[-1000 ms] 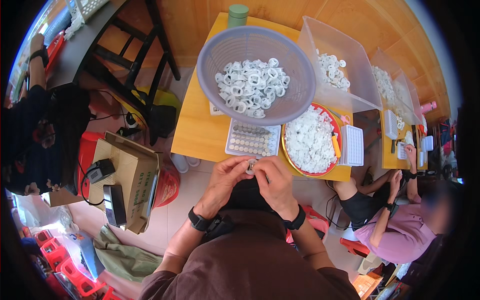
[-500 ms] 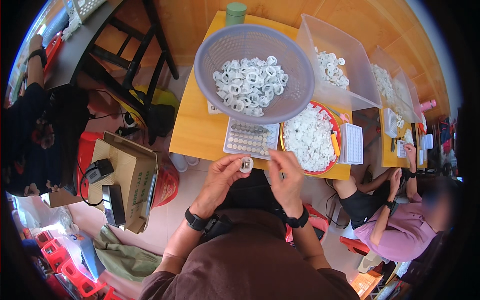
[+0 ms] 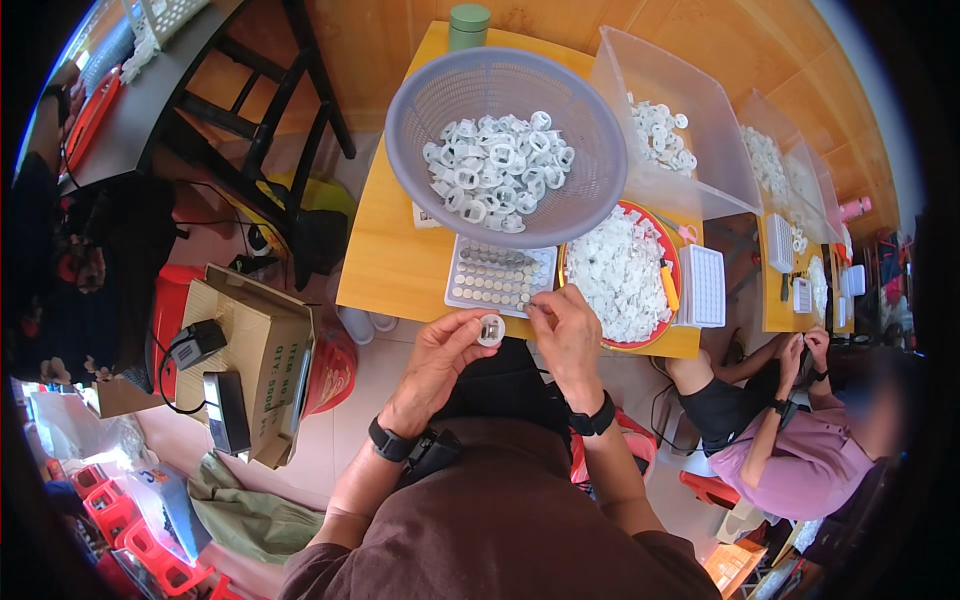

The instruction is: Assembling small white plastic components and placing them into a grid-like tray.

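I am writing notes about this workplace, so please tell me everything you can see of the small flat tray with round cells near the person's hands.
The flat tray is a pale grey rectangle, seemingly plastic, with rows of small round cells. It lies flat on the yellow wooden table, near its front edge, partly under the rim of the grey basket, beside the red dish. The nearer rows hold small round pieces; dark parts lie along the far rows. The right hand reaches its near right corner with its fingertips; the left hand does not touch it.

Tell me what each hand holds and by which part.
The left hand pinches a small white ring by its rim. The right hand reaches its fingertips to the grid tray; whether it grips anything cannot be told.
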Available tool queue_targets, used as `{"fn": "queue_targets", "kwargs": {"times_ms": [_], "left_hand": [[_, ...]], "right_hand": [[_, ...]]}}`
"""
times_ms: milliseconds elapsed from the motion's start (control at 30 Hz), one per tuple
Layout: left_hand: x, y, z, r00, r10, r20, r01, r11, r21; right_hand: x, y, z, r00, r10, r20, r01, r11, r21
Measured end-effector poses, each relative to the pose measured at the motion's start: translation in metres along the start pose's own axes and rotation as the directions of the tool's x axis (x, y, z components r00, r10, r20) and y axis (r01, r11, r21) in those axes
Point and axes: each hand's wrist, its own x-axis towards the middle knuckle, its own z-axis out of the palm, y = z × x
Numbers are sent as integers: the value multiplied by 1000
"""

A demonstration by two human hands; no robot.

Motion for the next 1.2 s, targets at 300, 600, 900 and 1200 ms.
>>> {"fn": "queue_targets", "kwargs": {"times_ms": [300,600,900,1200], "left_hand": [[-1,2,1,1000,-20,12,20,1000,1],[-1,2,4,1000,-22,17,21,1000,18],[-1,1,4,1000,-21,22,20,999,46],[-1,1,7,999,-19,33,17,999,44]], "right_hand": [[-5,-20,-14,989,119,89,-141,936,323],[-19,-41,-4,960,-269,-75,279,929,242],[-19,-39,-5,961,-258,-97,275,924,265],[-22,-36,-2,927,-338,-164,363,917,162]]}}
